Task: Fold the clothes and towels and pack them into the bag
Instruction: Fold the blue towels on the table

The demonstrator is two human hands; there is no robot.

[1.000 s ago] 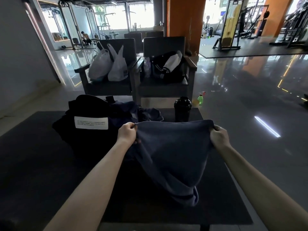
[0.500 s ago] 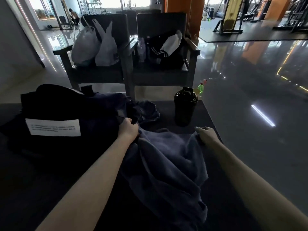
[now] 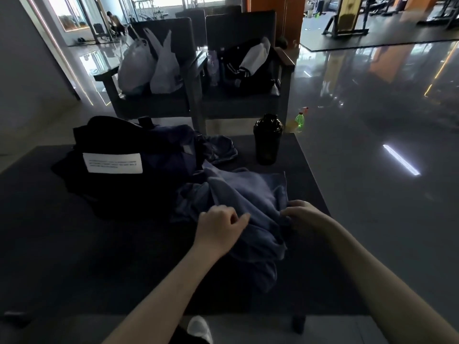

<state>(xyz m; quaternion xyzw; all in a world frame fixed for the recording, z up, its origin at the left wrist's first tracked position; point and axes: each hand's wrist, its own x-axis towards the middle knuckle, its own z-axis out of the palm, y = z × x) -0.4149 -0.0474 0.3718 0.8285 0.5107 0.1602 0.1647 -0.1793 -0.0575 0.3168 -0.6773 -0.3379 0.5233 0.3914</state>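
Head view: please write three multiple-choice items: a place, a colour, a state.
1. Where is the black bottle? A) on the table B) on a chair C) on the floor
2. The label on the bag is: A) red B) white C) green
3. The towel is: A) folded flat B) inside the bag C) crumpled in both hands
A: it stands on the table's far side. B: a white patch on black. C: left hand and right hand grip its bunched cloth.
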